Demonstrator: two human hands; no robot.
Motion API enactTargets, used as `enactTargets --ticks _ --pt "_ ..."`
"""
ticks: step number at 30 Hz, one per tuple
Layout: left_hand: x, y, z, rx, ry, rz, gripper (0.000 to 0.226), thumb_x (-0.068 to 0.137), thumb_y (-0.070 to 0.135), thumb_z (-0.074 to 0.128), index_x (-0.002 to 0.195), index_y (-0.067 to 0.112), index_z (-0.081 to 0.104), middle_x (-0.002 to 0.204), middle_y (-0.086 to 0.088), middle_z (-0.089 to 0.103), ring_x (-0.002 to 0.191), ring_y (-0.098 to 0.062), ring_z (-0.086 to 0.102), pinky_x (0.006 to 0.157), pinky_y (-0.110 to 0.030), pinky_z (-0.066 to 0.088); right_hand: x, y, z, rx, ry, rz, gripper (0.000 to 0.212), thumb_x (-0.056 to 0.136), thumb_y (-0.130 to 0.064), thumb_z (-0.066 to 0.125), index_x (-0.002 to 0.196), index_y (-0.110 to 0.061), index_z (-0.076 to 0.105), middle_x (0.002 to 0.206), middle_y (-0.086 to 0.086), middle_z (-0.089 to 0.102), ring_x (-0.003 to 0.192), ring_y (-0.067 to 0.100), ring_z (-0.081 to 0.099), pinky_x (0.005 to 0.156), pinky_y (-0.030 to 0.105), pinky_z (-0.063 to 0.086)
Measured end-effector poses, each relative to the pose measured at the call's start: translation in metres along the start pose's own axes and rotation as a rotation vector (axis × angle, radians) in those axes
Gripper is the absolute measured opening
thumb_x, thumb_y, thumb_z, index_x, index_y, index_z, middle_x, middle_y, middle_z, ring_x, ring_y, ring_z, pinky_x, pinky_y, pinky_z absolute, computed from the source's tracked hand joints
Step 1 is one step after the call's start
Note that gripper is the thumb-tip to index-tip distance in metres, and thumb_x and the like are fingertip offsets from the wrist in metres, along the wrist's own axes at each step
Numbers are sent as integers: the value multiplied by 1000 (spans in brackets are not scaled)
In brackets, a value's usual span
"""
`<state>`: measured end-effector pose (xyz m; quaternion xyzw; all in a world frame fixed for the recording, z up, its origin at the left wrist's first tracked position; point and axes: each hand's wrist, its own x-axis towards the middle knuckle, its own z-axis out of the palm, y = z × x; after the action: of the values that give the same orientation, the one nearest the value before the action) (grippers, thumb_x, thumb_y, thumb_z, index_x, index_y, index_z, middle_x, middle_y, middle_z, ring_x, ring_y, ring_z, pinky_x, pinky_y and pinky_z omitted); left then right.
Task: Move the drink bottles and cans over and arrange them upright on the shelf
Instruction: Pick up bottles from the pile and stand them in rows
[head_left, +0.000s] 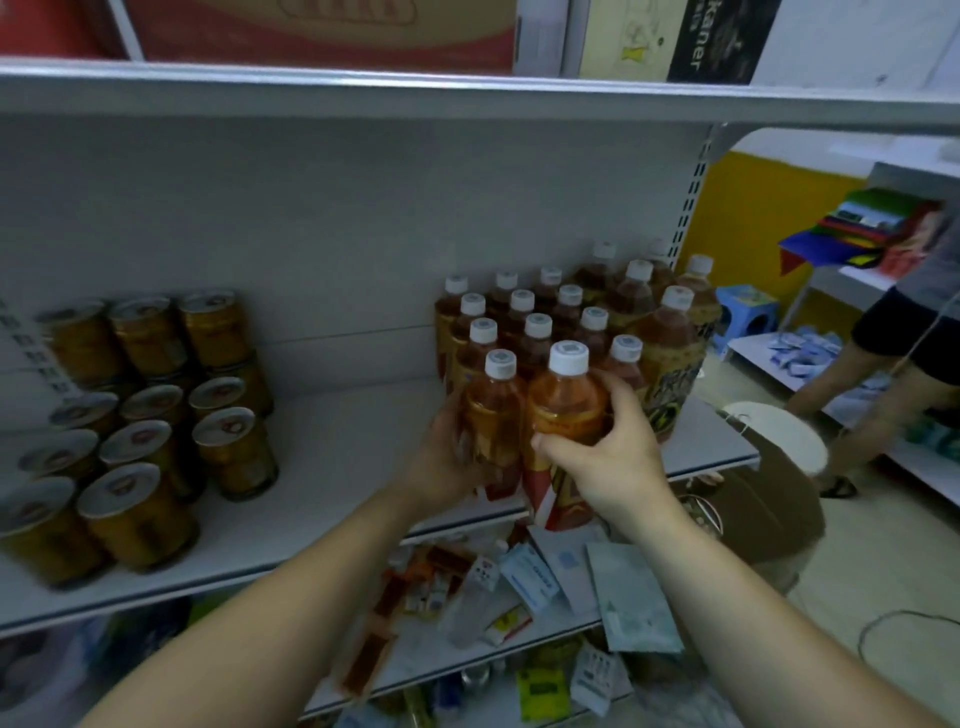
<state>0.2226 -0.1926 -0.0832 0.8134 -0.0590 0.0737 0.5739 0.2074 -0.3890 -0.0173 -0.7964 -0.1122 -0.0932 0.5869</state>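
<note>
Head view: right hand (605, 447) wrapped round the shoulder of one amber bottle (566, 415), left hand (447, 447) clasping its neighbour (493, 415), both at the shelf (332, 457) front edge. Likely full and heavy, smooth plastic, slippery; best gripped mid-body, not by the cap. Beyond the knuckles, upright bottle rows (545, 317); far left of the left hand, stacked cans (150, 395)

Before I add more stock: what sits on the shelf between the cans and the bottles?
Nothing: the head view shows bare shelf between the cans and the bottles.
</note>
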Motion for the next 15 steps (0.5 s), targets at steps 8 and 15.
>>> enactTargets --ticks 8,15 --pt "-40 -25 -82 187 158 -307 41 95 18 50 135 17 45 138 -8 47 121 -22 48 102 -35 38 -21 -23 78 48 -251 8 65 57 -36 83 99 -65 43 103 -26 56 93 -18 53 66 -1 39" --pt "-83 -41 -117 208 30 -361 76 81 12 66 145 18 26 142 0 38 131 -17 37 93 -26 38 -2 -16 163 -41 -322 52 68 66 -37 83 119 -47 42 109 -20 55 104 6 54 85 22 41"
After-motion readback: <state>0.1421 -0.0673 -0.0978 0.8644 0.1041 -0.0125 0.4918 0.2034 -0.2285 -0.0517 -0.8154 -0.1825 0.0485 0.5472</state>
